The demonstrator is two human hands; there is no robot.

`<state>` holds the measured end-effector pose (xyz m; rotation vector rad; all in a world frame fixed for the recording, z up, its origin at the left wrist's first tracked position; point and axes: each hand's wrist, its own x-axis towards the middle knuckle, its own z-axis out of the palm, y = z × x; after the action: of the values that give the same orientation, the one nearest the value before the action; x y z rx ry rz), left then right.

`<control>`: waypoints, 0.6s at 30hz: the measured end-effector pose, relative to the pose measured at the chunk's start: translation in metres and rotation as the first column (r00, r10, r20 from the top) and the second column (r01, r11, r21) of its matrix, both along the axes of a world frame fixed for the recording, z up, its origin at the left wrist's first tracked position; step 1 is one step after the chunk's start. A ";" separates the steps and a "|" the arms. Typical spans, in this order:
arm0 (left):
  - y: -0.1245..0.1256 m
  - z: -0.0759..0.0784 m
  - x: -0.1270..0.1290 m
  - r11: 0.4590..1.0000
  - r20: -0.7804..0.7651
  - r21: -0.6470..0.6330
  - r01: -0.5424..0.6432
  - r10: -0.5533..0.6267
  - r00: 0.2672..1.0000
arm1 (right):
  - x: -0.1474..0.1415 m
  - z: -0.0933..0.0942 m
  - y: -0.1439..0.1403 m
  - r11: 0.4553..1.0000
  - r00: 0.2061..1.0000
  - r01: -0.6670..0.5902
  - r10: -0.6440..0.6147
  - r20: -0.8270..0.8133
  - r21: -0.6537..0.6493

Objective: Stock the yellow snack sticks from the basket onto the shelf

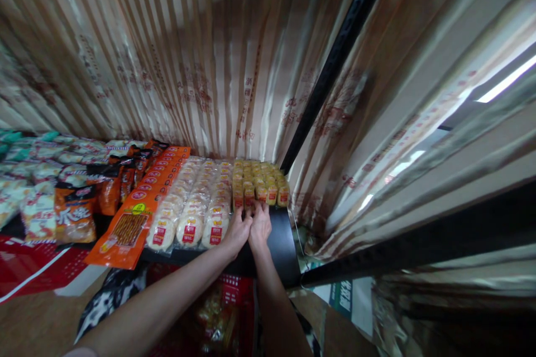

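Both arms stretch to frame centre, left hand point(237, 231) and right hand point(260, 225) side by side, fingers grasping small yellow packets point(259, 181), labels unreadable.

The small packets point(259, 181) nearest the two hands are yellow with red labels. Beside them lie rows of pale round cakes point(190, 215) in clear wrap with red-and-white labels, then flat orange packs point(138, 206) printed with brown sticks. Further left are orange-and-black bags point(75, 212). The shelf point(280, 245) is black; the curtain point(201, 56) behind is beige-and-brown striped with reddish lettering.
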<state>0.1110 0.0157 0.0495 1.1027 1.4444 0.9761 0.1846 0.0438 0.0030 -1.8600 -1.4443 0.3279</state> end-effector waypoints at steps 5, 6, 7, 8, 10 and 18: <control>0.000 0.006 0.001 1.000 -0.013 -0.012 0.005 -0.005 1.000 | -0.001 -0.002 0.000 1.000 1.000 0.011 -0.011 -0.008 -0.008; 0.000 0.008 0.001 1.000 -0.016 -0.019 0.012 -0.013 1.000 | -0.001 -0.003 0.000 1.000 1.000 0.009 -0.009 -0.011 -0.011; -0.001 0.011 0.002 1.000 -0.019 -0.025 0.016 -0.017 1.000 | -0.001 -0.003 0.000 1.000 1.000 0.006 -0.006 -0.014 -0.010; -0.001 0.013 0.002 0.999 -0.023 -0.028 0.017 -0.017 1.000 | -0.001 -0.004 0.000 1.000 1.000 0.005 -0.005 -0.017 -0.005; -0.002 0.016 0.002 1.000 -0.028 -0.026 0.017 -0.018 0.999 | -0.001 -0.004 -0.001 1.000 1.000 0.009 -0.009 -0.023 0.002; -0.002 0.015 0.001 1.000 -0.054 -0.014 -0.006 0.005 0.999 | -0.003 -0.002 -0.004 0.999 1.000 0.014 -0.014 -0.012 0.032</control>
<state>0.1120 0.0136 0.0641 1.1232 1.4966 0.9445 0.1813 0.0400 0.0007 -1.8393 -1.4199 0.3070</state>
